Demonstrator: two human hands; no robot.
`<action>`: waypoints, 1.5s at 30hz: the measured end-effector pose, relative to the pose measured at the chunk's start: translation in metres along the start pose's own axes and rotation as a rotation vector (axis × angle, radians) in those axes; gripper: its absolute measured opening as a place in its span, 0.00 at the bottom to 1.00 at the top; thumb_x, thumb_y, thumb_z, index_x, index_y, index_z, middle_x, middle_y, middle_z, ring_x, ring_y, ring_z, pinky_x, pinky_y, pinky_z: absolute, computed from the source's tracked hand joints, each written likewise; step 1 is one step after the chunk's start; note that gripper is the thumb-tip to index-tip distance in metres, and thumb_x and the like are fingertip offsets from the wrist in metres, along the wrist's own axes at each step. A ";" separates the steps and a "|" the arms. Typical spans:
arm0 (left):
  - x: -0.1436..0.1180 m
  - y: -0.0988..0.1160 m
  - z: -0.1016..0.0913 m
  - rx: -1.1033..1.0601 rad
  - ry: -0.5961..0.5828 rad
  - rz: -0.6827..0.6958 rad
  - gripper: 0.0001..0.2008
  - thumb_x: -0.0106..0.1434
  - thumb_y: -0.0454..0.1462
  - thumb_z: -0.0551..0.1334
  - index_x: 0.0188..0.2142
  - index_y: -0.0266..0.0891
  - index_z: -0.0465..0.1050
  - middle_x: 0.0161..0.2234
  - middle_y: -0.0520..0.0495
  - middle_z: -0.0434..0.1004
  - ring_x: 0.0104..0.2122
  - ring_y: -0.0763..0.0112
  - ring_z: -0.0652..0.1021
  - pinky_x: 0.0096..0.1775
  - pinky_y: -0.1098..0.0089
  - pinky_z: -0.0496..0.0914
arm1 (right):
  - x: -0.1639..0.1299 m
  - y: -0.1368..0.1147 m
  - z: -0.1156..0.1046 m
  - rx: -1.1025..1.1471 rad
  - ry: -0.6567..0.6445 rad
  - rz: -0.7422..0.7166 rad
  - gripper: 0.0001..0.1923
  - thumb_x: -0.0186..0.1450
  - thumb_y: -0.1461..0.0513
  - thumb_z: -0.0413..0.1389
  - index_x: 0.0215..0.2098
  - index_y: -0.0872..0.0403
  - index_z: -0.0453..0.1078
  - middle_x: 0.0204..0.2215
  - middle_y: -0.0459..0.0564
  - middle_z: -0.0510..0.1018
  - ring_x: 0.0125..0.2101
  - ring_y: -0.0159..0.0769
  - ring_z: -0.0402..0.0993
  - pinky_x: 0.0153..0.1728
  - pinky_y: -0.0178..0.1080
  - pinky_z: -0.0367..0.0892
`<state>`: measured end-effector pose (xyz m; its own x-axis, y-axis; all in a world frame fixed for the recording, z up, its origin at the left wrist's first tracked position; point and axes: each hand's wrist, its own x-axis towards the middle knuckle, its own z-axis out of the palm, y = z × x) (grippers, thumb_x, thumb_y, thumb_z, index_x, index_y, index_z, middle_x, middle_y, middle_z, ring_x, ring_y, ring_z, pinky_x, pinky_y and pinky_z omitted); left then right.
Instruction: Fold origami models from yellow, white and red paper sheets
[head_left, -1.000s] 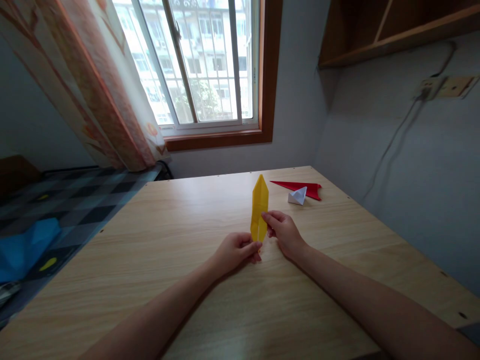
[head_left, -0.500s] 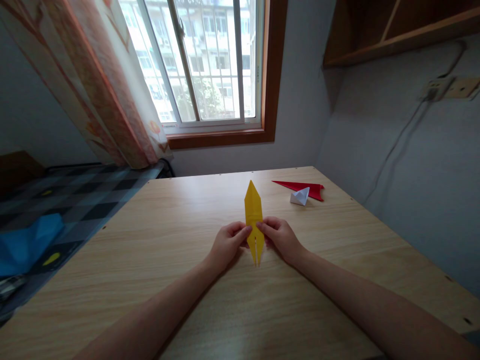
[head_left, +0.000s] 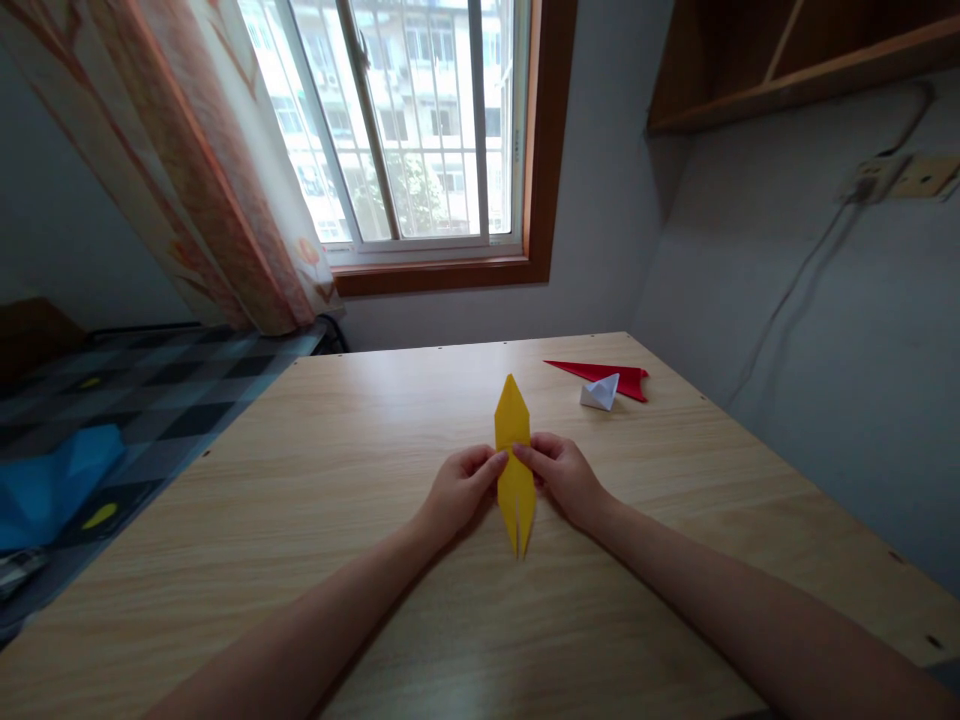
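A folded yellow paper point(head_left: 514, 425) is pinched between both hands over the middle of the table. Its single pointed tip faces away from me, and its split end, with two narrow points, faces me. My left hand point(head_left: 463, 488) grips the left edge, thumb on top and fingers curled underneath. On the opposite edge, my right hand point(head_left: 566, 478) holds it the same way, thumb across the front. The fingers behind the paper are partly hidden.
Beyond my right hand, a red paper plane point(head_left: 630, 380) and a small white paper boat point(head_left: 600, 393) lie on the wooden table point(head_left: 337, 600). A blue folded paper point(head_left: 60, 480) rests on the checked bed at left. A window is ahead.
The yellow paper has shifted slightly toward me and to the right. My thumbs now press nearer its middle, and more of the split end shows below them.
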<state>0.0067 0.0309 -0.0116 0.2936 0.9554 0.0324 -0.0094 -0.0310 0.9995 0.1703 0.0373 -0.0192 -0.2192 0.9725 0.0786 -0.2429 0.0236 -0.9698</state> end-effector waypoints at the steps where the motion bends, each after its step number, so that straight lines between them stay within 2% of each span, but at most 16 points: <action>1: -0.001 0.001 0.000 0.018 0.007 0.005 0.21 0.55 0.52 0.66 0.28 0.33 0.74 0.24 0.49 0.72 0.24 0.73 0.69 0.27 0.73 0.63 | -0.001 -0.001 0.001 0.019 -0.012 0.014 0.17 0.55 0.50 0.64 0.27 0.55 0.73 0.21 0.44 0.72 0.21 0.28 0.62 0.22 0.33 0.55; 5: -0.004 0.008 0.002 0.101 0.011 0.028 0.21 0.57 0.52 0.64 0.27 0.34 0.74 0.23 0.51 0.70 0.24 0.73 0.67 0.26 0.74 0.61 | -0.001 -0.004 0.002 0.041 -0.030 0.068 0.18 0.54 0.48 0.65 0.30 0.55 0.73 0.22 0.44 0.72 0.20 0.28 0.63 0.20 0.32 0.55; 10: -0.006 0.008 0.001 0.152 -0.028 0.044 0.20 0.57 0.51 0.64 0.25 0.34 0.73 0.22 0.52 0.68 0.23 0.74 0.65 0.25 0.74 0.59 | 0.001 -0.002 -0.001 -0.018 0.048 0.038 0.20 0.55 0.47 0.63 0.25 0.55 0.70 0.17 0.41 0.66 0.18 0.26 0.56 0.18 0.33 0.49; 15: -0.006 0.007 0.003 0.113 -0.099 0.072 0.20 0.59 0.50 0.61 0.31 0.34 0.76 0.27 0.48 0.74 0.27 0.70 0.70 0.30 0.72 0.63 | 0.000 0.000 0.000 -0.030 0.033 -0.003 0.18 0.56 0.49 0.63 0.24 0.55 0.71 0.17 0.41 0.65 0.19 0.27 0.57 0.20 0.33 0.50; 20: -0.008 0.010 0.006 0.161 -0.091 0.097 0.20 0.63 0.50 0.58 0.34 0.34 0.77 0.30 0.46 0.77 0.30 0.67 0.71 0.33 0.70 0.65 | -0.002 -0.002 0.001 0.013 -0.003 0.025 0.17 0.56 0.49 0.63 0.26 0.55 0.71 0.18 0.41 0.66 0.19 0.27 0.57 0.19 0.33 0.50; 23: -0.009 0.011 0.006 0.209 -0.103 0.112 0.20 0.63 0.50 0.58 0.34 0.34 0.78 0.30 0.46 0.77 0.30 0.67 0.71 0.32 0.70 0.65 | 0.000 -0.001 -0.001 0.014 0.011 0.026 0.18 0.57 0.48 0.62 0.27 0.54 0.70 0.19 0.41 0.67 0.19 0.27 0.58 0.20 0.33 0.51; 28: -0.008 0.011 0.006 0.236 -0.158 0.117 0.20 0.65 0.48 0.56 0.38 0.34 0.79 0.29 0.48 0.76 0.28 0.69 0.69 0.31 0.72 0.63 | 0.004 0.001 -0.007 -0.049 0.081 -0.083 0.19 0.59 0.48 0.60 0.22 0.55 0.68 0.16 0.41 0.64 0.18 0.26 0.55 0.19 0.33 0.49; 32: -0.008 0.011 0.005 0.236 -0.179 0.111 0.21 0.65 0.48 0.56 0.39 0.33 0.78 0.29 0.48 0.75 0.28 0.70 0.69 0.31 0.72 0.62 | 0.005 0.000 -0.008 -0.054 0.065 -0.078 0.19 0.60 0.49 0.60 0.22 0.55 0.69 0.16 0.41 0.63 0.18 0.26 0.55 0.19 0.33 0.50; 35: -0.008 0.011 0.004 0.256 -0.208 0.100 0.21 0.65 0.48 0.55 0.39 0.32 0.78 0.29 0.48 0.75 0.28 0.70 0.68 0.31 0.72 0.62 | 0.005 -0.001 -0.008 -0.041 0.064 -0.055 0.19 0.60 0.48 0.60 0.24 0.55 0.69 0.17 0.41 0.65 0.18 0.27 0.58 0.19 0.32 0.52; 41: -0.009 0.010 0.003 0.291 -0.253 0.080 0.20 0.65 0.48 0.55 0.34 0.33 0.76 0.26 0.51 0.71 0.26 0.73 0.65 0.29 0.73 0.59 | 0.008 0.000 -0.012 -0.068 0.133 -0.124 0.21 0.61 0.47 0.59 0.23 0.55 0.69 0.18 0.42 0.66 0.18 0.27 0.57 0.18 0.32 0.51; 45: -0.009 0.010 0.004 0.249 -0.239 0.067 0.20 0.64 0.48 0.56 0.31 0.33 0.75 0.24 0.52 0.68 0.25 0.73 0.63 0.28 0.73 0.58 | 0.006 -0.002 -0.011 -0.030 0.081 -0.067 0.22 0.62 0.45 0.57 0.25 0.55 0.69 0.19 0.43 0.67 0.18 0.26 0.60 0.18 0.31 0.54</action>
<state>0.0077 0.0209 -0.0017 0.5158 0.8541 0.0673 0.1888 -0.1899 0.9635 0.1801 0.0457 -0.0195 -0.1265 0.9840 0.1255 -0.2254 0.0947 -0.9696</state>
